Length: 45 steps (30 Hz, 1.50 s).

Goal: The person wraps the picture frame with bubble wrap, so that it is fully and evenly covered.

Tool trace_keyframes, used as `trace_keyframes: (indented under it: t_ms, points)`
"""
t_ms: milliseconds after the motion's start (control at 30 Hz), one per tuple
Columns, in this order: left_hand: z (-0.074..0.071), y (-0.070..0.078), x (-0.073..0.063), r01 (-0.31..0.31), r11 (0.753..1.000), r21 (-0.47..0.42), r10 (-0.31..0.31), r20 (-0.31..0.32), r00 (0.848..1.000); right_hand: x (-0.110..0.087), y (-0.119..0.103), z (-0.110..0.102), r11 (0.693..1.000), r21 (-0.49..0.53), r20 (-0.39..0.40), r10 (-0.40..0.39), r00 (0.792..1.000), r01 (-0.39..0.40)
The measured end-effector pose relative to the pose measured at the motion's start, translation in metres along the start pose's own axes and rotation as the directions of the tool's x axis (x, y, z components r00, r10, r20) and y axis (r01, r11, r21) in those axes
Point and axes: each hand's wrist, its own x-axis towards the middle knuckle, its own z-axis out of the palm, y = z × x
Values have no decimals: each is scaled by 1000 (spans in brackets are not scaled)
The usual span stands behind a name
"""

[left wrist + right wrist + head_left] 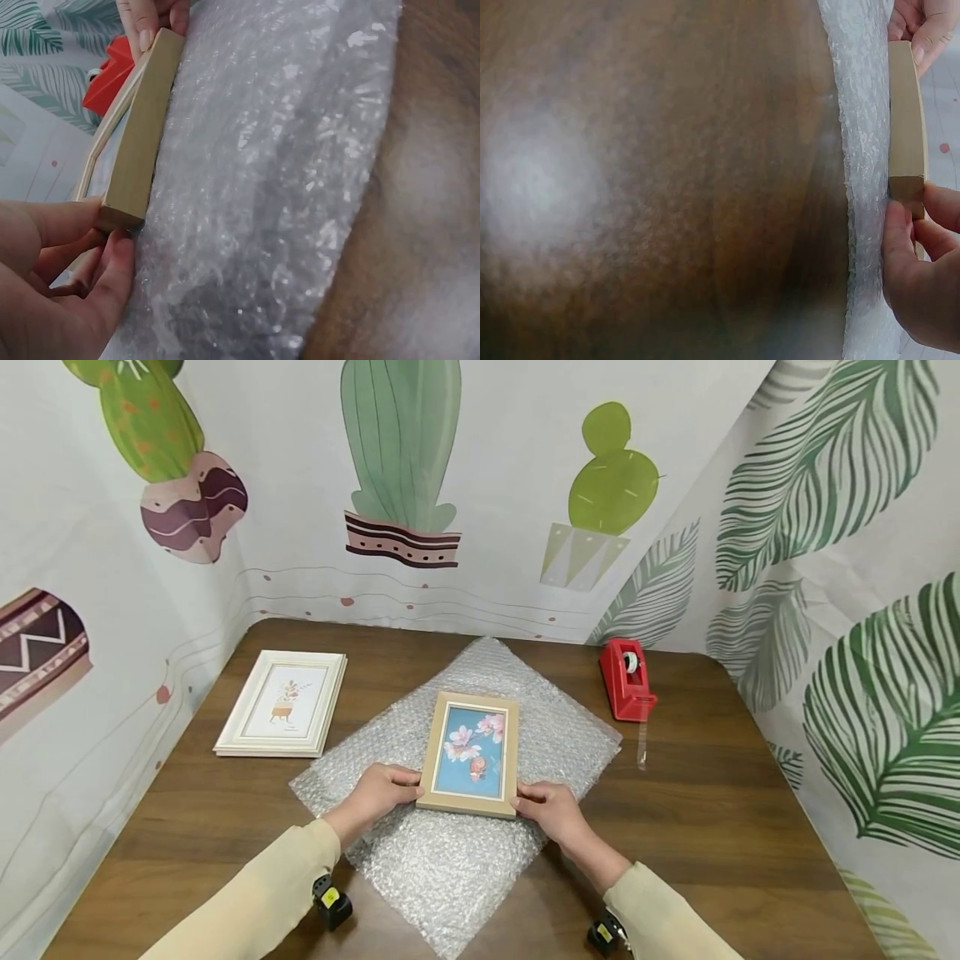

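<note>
A light wooden picture frame point(512, 752) with a blue flower picture lies on a sheet of bubble wrap point(450, 868), which is turned cornerwise on the table. My left hand point(380, 795) pinches the frame's near left corner, thumb on top. At the near right corner my right hand point(552, 812) grips it the same way. The left wrist view shows the picture frame's thick near edge point(144, 135) between both hands, close to the bubble wrap. In the right wrist view the fingertips point(897, 217) lie against the frame's corner, at the wrap.
A white picture frame point(335, 693) lies at the back left of the brown wooden table point(720, 827). To the back right stands a red tape dispenser point(617, 681) with a strip of clear tape point(642, 747) hanging from it. Printed cloth point(510, 527) hangs behind the table.
</note>
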Motion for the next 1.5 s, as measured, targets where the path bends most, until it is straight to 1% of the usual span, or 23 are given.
trace_keyframes:
  t_ms: [100,200,267,367,467,500,567,667,733,767,800,867,900,967,1033,1067,1133,1233,1300,1333,1400,1467,1500]
  points:
    - [0,-1,-1,-41,997,61,41,-4,999,-2,-1,0,1000,-9,24,-15,1000,15]
    - [-1,-1,-3,-98,985,142,98,9,995,-3,-1,0,998,-40,49,-48,998,50]
    - [-1,-2,-3,-113,980,161,112,14,994,-3,-1,0,993,-79,60,-80,995,85]
    - [-2,-2,-3,-108,980,166,108,9,994,-2,-1,0,981,-138,72,-124,990,133]
    - [-3,-2,-3,-105,976,190,104,18,994,-1,0,-2,975,-172,97,-129,987,144]
    - [-4,-1,-3,-115,972,205,112,25,993,0,-1,-3,972,-188,103,-126,987,144]
    - [-6,2,-3,-137,961,240,130,47,990,0,-2,-7,966,-216,105,-123,987,143]
    - [-11,8,-1,-196,929,315,182,73,980,-4,-2,-14,951,-254,89,-156,984,174]
    - [-16,12,0,-222,903,367,208,79,975,-9,-1,-18,932,-282,80,-213,974,227]
    - [-18,13,1,-237,888,394,222,84,971,-12,1,-19,915,-303,89,-252,964,267]
    - [-20,15,2,-255,868,426,237,96,967,-16,3,-19,895,-319,108,-292,950,311]
    - [-23,17,3,-287,833,473,256,130,958,-25,9,-18,830,-366,160,-390,907,422]
    - [-24,17,5,-303,815,494,261,153,953,-28,12,-17,787,-387,192,-442,876,481]
    - [-26,17,8,-347,776,527,282,203,938,-35,15,-14,689,-415,262,-535,803,595]
    - [-27,16,12,-372,748,550,285,241,928,-40,16,-12,598,-428,325,-597,733,678]
    - [-27,16,14,-381,737,559,285,254,924,-42,15,-10,562,-430,358,-612,705,706]
    - [-28,16,18,-391,719,575,282,273,920,-45,13,-8,503,-428,426,-621,658,751]
    - [-27,17,22,-386,713,585,263,288,921,-47,12,-6,428,-431,520,-601,606,794]
    - [-26,17,24,-385,704,596,253,296,921,-46,12,-5,385,-433,569,-584,579,815]
    - [-26,17,25,-383,706,596,247,300,922,-46,12,-4,368,-435,586,-577,569,822]
    - [-24,18,26,-375,704,603,232,305,924,-45,13,-4,346,-440,612,-560,559,828]
    - [-23,19,26,-380,688,618,228,313,922,-45,15,-4,333,-443,632,-542,554,832]
    - [-23,20,26,-379,685,622,224,315,922,-44,15,-5,327,-443,641,-536,550,835]
